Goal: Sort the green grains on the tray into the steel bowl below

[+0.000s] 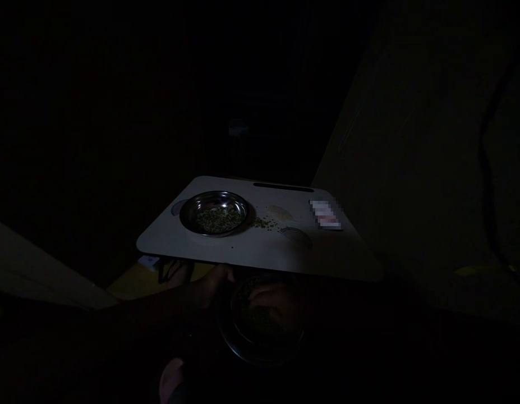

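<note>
The scene is very dark. Below the near edge of a low white table sits a metal bowl [260, 359] with small green grains [260, 321] inside, which look like pulses. My left hand [214, 282] is closed at its upper left rim. Inside this bowl, my right hand [274, 300] touches the grains, its fingers stretched out and partly lost in shadow. On the table [251, 252] stands a second shiny steel bowl [214, 213], holding mixed green and pale grains [220, 219].
Loose green grains [263, 223] and a pale heap [280, 213] lie right of the steel bowl. A phone-like object with a blurred screen [326, 215] rests at the table's right. A long dark slot [284, 187] runs along the far edge. A wall [394, 185] rises at right.
</note>
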Demonstrator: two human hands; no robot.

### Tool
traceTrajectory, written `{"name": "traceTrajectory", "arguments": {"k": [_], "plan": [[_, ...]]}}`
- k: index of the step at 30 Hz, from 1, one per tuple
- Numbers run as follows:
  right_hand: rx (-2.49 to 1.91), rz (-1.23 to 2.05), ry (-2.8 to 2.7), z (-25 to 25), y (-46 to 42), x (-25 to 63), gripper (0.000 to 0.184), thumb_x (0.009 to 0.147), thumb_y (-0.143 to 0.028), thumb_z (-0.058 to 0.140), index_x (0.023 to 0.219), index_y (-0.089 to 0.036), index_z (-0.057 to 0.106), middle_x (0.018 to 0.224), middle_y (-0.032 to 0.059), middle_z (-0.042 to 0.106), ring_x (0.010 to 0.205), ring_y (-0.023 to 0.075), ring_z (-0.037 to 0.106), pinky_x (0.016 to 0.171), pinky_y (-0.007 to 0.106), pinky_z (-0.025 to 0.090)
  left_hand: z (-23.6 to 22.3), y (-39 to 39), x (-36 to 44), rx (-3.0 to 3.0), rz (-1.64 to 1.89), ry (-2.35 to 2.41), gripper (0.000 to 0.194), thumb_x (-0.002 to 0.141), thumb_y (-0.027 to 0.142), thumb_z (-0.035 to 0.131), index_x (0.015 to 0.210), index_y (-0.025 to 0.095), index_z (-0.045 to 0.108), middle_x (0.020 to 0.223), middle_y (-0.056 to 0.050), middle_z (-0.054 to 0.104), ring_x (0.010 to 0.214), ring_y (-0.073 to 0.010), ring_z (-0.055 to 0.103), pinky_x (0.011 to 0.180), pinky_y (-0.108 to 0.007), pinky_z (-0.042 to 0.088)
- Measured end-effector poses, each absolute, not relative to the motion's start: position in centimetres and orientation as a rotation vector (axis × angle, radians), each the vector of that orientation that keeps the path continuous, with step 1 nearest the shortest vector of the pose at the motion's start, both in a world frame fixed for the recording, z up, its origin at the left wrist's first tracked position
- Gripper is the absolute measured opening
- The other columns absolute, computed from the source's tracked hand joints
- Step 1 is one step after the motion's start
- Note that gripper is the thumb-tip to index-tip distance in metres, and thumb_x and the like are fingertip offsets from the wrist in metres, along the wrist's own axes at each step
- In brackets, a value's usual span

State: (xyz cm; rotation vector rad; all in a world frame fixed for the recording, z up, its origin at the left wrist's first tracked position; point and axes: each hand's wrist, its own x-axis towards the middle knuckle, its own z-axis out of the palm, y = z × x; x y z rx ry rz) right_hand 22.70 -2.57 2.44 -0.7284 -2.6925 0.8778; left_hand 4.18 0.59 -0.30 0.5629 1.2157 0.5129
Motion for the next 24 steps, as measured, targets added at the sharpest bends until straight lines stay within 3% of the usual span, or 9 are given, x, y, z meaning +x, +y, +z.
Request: {"name": "traceTrajectory", "arguments": {"k": [4, 8, 24], "plan": [[-0.854, 0.519, -2.903, 2.2, -3.3, 22.4, 0.019, 0.071, -0.020, 0.042, 0.079, -0.016, 0.058, 0.083, 0.0040, 0.057, 0.080, 0.0144, 0.048, 0.071, 0.029, 0.036, -0.6, 0.7, 4.0, 0.562, 0.496, 1.159, 0.010, 0.047, 0.020, 0.043, 0.043, 0.013, 0.050, 0.040, -0.005, 0.052, 0.036, -0.0144, 0.046, 0.036, -0.026, 0.036], [-0.798, 0.372, -3.011, 1.1, -3.4, 22.3, 0.019, 0.074, -0.023, 0.040, 0.076, -0.016, 0.057, 0.079, 0.0030, 0.057, 0.078, 0.0136, 0.047, 0.070, 0.027, 0.034, -0.3, 0.6, 4.2, 0.561, 0.486, 1.209, 0.009, 0.046, 0.020, 0.044, 0.046, 0.014, 0.050, 0.041, -0.005, 0.053, 0.037, -0.0155, 0.047, 0.036, -0.026, 0.036], [-0.705, 0.280, -3.093, 0.1, -4.0, 21.8, 0.020, 0.075, -0.026, 0.039, 0.075, -0.019, 0.058, 0.081, 0.0017, 0.057, 0.077, 0.0146, 0.048, 0.068, 0.029, 0.034, 0.0, 0.5, 4.2, 0.595, 0.465, 1.264, 0.009, 0.047, 0.019, 0.043, 0.039, 0.015, 0.047, 0.034, -0.005, 0.048, 0.031, -0.0133, 0.040, 0.032, -0.025, 0.029]]}}
